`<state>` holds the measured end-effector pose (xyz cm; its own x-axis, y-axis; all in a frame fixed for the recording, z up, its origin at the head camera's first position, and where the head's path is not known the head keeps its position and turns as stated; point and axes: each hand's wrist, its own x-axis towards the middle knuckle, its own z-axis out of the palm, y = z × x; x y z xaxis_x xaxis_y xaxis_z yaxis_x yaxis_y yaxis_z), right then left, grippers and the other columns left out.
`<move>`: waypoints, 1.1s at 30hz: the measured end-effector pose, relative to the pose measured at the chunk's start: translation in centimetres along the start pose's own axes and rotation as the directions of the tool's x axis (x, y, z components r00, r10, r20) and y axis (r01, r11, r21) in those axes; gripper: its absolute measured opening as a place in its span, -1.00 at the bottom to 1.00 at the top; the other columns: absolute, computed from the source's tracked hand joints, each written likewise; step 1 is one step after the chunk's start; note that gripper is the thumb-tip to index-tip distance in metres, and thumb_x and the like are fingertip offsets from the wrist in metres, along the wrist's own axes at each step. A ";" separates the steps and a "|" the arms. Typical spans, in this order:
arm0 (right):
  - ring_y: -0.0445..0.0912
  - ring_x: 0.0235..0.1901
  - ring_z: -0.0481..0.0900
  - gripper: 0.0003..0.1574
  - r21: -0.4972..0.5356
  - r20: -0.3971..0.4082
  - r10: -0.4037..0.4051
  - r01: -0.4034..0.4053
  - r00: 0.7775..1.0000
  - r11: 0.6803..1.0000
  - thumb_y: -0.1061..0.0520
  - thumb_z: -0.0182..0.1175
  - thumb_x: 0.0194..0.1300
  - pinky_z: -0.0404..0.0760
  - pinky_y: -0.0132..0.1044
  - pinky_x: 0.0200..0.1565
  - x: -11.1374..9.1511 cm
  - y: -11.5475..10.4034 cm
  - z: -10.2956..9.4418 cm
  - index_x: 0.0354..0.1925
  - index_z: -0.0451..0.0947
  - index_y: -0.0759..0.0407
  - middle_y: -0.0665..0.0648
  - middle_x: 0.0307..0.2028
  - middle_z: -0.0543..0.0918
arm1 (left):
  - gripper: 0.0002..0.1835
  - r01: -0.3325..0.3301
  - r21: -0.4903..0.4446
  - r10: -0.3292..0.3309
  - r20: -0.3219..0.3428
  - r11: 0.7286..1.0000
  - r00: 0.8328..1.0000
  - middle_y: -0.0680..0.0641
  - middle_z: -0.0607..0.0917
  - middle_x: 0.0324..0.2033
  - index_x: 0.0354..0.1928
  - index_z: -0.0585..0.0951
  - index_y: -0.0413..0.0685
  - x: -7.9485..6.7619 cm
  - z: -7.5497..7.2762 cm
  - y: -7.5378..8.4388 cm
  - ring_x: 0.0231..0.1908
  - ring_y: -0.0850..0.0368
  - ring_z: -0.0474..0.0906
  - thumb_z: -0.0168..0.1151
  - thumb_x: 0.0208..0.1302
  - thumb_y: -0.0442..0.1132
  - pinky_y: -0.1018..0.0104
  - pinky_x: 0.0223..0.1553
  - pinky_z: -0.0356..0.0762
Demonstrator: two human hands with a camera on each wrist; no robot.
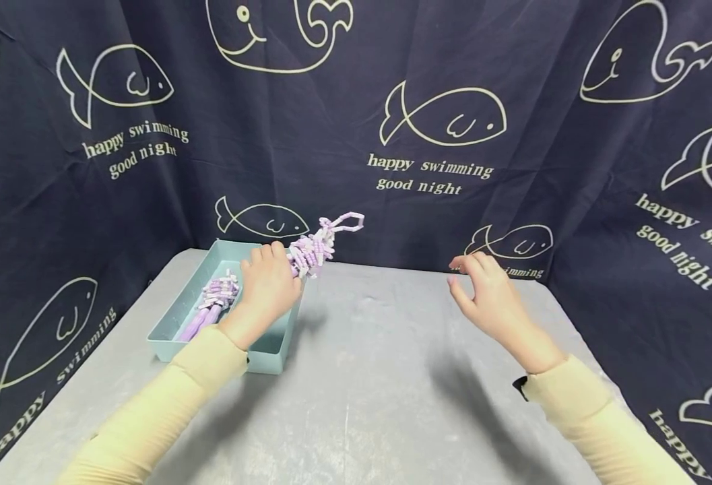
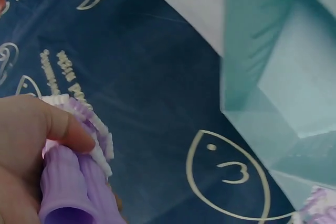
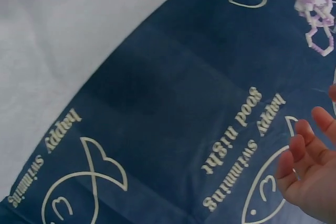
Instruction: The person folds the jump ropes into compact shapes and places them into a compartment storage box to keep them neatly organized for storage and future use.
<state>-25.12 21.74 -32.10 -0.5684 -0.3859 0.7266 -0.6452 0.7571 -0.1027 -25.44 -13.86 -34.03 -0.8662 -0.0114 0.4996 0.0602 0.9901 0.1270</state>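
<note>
My left hand [image 1: 269, 279] grips a beaded jump rope [image 1: 313, 250] above the right side of the light-blue bin. Its white and lilac beads are bundled, with a small loop sticking out at the far end. In the left wrist view, the thumb lies over the rope's two purple handles [image 2: 79, 182], one showing a hollow end. A second beaded jump rope [image 1: 220, 289], also with purple handles, lies inside the bin [image 1: 275, 362]. To the right, my right hand [image 1: 489, 296] is raised over the table with its fingers loosely bent and nothing held.
The grey table [image 1: 368, 377] carries the bin at its left side. A dark blue curtain [image 1: 331, 135] with fish outlines and lettering stands behind the table and along both sides.
</note>
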 end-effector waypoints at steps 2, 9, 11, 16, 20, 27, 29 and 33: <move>0.08 -0.28 0.46 -0.75 -0.025 -0.010 -0.022 0.022 1.000 0.999 0.14 0.15 0.14 0.41 -0.02 -0.22 -0.5 0.4 0.6 -0.20 0.50 0.25 0.19 -0.32 0.54 | -0.50 0.030 0.015 -0.030 0.004 0.999 1.000 -0.34 0.48 -0.27 -0.15 0.32 -0.37 0.1 0.6 -0.6 -0.20 -0.25 0.40 0.25 0.00 -0.13 -0.06 -0.31 0.37; 0.11 -0.28 0.46 -0.73 -0.092 0.007 -0.024 0.025 1.000 0.995 0.09 0.12 0.15 0.40 0.00 -0.28 -2.1 1.3 2.3 -0.20 0.49 0.23 0.17 -0.29 0.53 | -0.64 0.204 0.030 -0.206 0.113 0.978 0.972 -0.42 0.46 -0.24 -0.17 0.30 -0.38 -0.1 2.1 -2.2 -0.16 -0.32 0.39 0.09 0.05 -0.28 -0.16 -0.26 0.37; 0.13 -0.27 0.46 -0.71 -0.115 0.013 -0.040 0.041 0.999 0.993 0.08 0.11 0.16 0.40 0.03 -0.27 -2.4 1.5 2.7 -0.19 0.49 0.23 0.18 -0.28 0.54 | -0.66 0.244 0.040 -0.247 0.141 0.969 0.959 -0.43 0.46 -0.23 -0.17 0.30 -0.38 -0.2 2.4 -2.5 -0.14 -0.33 0.38 0.07 0.08 -0.27 -0.19 -0.22 0.35; 0.16 -0.27 0.49 -0.69 -0.158 0.019 -0.090 0.092 0.996 0.983 0.06 0.09 0.13 0.40 0.06 -0.31 -3.4 1.7 4.0 -0.19 0.49 0.22 0.17 -0.29 0.52 | -0.69 0.323 0.070 -0.331 0.201 0.944 0.922 -0.46 0.44 -0.19 -0.14 0.29 -0.39 -0.3 3.6 -3.0 -0.12 -0.33 0.37 0.01 0.19 -0.27 -0.22 -0.20 0.34; 0.15 -0.28 0.50 -0.69 -0.163 0.031 -0.108 0.112 0.994 0.980 0.07 0.10 0.11 0.41 0.06 -0.31 -4.2 1.6 5.1 -0.19 0.49 0.21 0.15 -0.30 0.52 | -0.75 0.374 0.104 -0.388 0.250 0.922 0.887 -0.49 0.42 -0.15 -0.12 0.27 -0.39 -0.3 4.9 -3.2 -0.15 -0.33 0.35 -0.12 0.29 -0.29 -0.18 -0.27 0.34; 0.12 -0.30 0.48 -0.69 -0.142 0.082 -0.126 0.137 0.989 0.980 0.10 0.14 0.10 0.42 0.02 -0.32 -5.5 0.9 6.9 -0.17 0.50 0.21 0.14 -0.29 0.52 | -0.76 0.434 0.140 -0.454 0.341 0.890 0.823 -0.52 0.42 -0.16 -0.08 0.24 -0.42 -0.5 6.8 -3.0 -0.26 -0.29 0.34 -0.23 0.35 -0.34 -0.09 -0.38 0.31; 0.11 -0.29 0.48 -0.70 -0.145 0.095 -0.127 0.140 0.987 0.979 0.11 0.15 0.09 0.42 0.01 -0.33 -5.9 0.8 7.3 -0.17 0.50 0.20 0.14 -0.29 0.53 | -0.75 0.447 0.151 -0.471 0.356 0.882 0.807 -0.53 0.41 -0.16 -0.06 0.23 -0.44 -0.6 7.2 -2.9 -0.27 -0.28 0.33 -0.24 0.34 -0.35 -0.07 -0.40 0.30; 0.11 -0.27 0.48 -0.70 -0.147 0.128 -0.119 0.138 0.985 0.980 0.12 0.17 0.09 0.41 -0.01 -0.33 -6.7 0.4 7.7 -0.16 0.49 0.17 0.14 -0.27 0.53 | -0.78 0.461 0.162 -0.487 0.357 0.873 0.797 -0.52 0.41 -0.17 -0.08 0.23 -0.43 -0.9 8.0 -2.6 -0.29 -0.27 0.32 -0.25 0.34 -0.38 -0.04 -0.42 0.26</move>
<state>-25.54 20.58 -42.21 -0.5479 -0.5377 0.6409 -0.6353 0.7658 0.0993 -28.79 -15.26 -41.65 -0.8967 -0.4416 0.0308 -0.4270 0.8813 0.2025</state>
